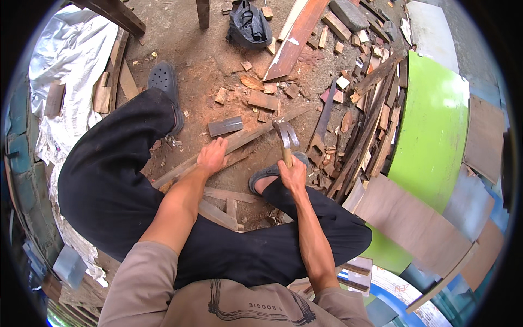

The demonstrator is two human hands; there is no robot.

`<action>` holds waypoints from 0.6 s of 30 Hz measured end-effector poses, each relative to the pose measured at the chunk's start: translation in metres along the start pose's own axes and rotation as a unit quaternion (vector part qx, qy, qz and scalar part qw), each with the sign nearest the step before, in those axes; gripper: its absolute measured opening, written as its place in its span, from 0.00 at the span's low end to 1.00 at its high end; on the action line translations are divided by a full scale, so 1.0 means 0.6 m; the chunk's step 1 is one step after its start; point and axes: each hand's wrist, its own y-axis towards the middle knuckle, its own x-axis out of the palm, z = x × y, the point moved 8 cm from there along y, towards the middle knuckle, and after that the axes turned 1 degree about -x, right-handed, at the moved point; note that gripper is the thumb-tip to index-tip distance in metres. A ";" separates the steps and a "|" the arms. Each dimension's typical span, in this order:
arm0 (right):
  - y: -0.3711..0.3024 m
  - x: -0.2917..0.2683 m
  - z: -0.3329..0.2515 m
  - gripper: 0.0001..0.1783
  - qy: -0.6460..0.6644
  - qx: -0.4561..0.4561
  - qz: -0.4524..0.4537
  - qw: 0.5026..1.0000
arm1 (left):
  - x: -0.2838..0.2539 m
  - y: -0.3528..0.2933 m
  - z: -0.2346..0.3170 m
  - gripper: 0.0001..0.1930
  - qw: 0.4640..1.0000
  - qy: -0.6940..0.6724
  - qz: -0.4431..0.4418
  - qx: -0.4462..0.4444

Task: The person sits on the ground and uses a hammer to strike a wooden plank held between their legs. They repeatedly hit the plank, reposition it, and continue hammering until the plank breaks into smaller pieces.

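A long wooden strip (253,132) lies slantwise across the ground between my feet. My left hand (212,156) is closed on this strip near its middle, fingers over the top edge. My right hand (294,173) is wrapped round the wooden handle of a claw hammer (285,133). The hammer's metal head is by the strip's far right part; whether it touches the wood I cannot tell. Just beyond my left hand sits a short grey block (225,126).
A handsaw (322,120) lies right of the hammer, beside a heap of wood scraps (370,125). A reddish-brown board (297,41) and a black plastic bag (249,26) are farther off. To the right stands a green panel (433,131); at left, a white sheet (71,65).
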 end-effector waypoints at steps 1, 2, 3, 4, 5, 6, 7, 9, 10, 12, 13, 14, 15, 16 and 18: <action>-0.004 -0.020 -0.037 0.13 0.056 -0.039 0.027 0.997 | -0.004 0.001 -0.003 0.22 1.000 -0.003 0.004 -0.003; -0.007 -0.031 -0.052 0.12 0.081 -0.063 0.044 0.994 | -0.003 0.000 -0.004 0.22 1.000 -0.007 0.003 -0.004; -0.008 -0.039 -0.063 0.12 0.106 -0.088 0.061 0.989 | -0.004 0.001 -0.004 0.22 1.000 -0.005 0.007 -0.002; -0.007 -0.044 -0.071 0.11 0.131 -0.112 0.077 0.982 | -0.004 0.002 -0.004 0.22 1.000 -0.004 0.012 -0.002; -0.034 -0.015 -0.072 0.11 -0.217 -0.385 0.183 0.878 | -0.006 0.003 0.003 0.22 1.000 -0.002 0.016 0.006; -0.006 -0.004 -0.033 0.11 -0.129 -0.258 0.116 0.951 | -0.002 0.003 -0.001 0.22 1.000 0.000 0.018 0.006; 0.008 0.013 0.004 0.12 -0.038 -0.122 0.045 0.991 | 0.003 0.004 -0.005 0.22 1.000 0.001 0.021 0.006; 0.009 0.051 0.074 0.16 0.022 0.068 -0.041 0.997 | 0.004 0.005 -0.004 0.23 1.000 0.008 0.022 0.011; 0.008 0.052 0.093 0.16 0.009 0.071 -0.024 0.997 | 0.003 0.007 0.001 0.23 1.000 0.014 0.019 0.015; 0.002 0.048 0.106 0.18 -0.014 0.075 0.006 0.997 | -0.003 0.009 0.002 0.23 1.000 0.018 0.016 0.010; 0.001 0.037 0.109 0.18 0.006 0.067 0.028 0.997 | -0.012 0.016 0.001 0.23 1.000 0.017 0.017 0.003; -0.009 0.030 0.103 0.17 0.016 0.063 0.028 0.998 | -0.003 0.004 0.000 0.23 1.000 0.012 0.005 -0.001; 0.001 0.012 0.074 0.15 0.029 0.048 0.029 0.998 | -0.005 0.003 -0.004 0.22 1.000 0.007 0.021 0.004; 0.009 -0.006 0.044 0.14 0.042 0.034 0.030 0.998 | -0.006 0.001 -0.006 0.22 0.999 0.002 0.037 0.010; 0.002 -0.032 -0.003 0.10 0.088 -0.047 0.074 0.992 | -0.008 -0.002 -0.005 0.22 0.999 -0.005 0.041 0.012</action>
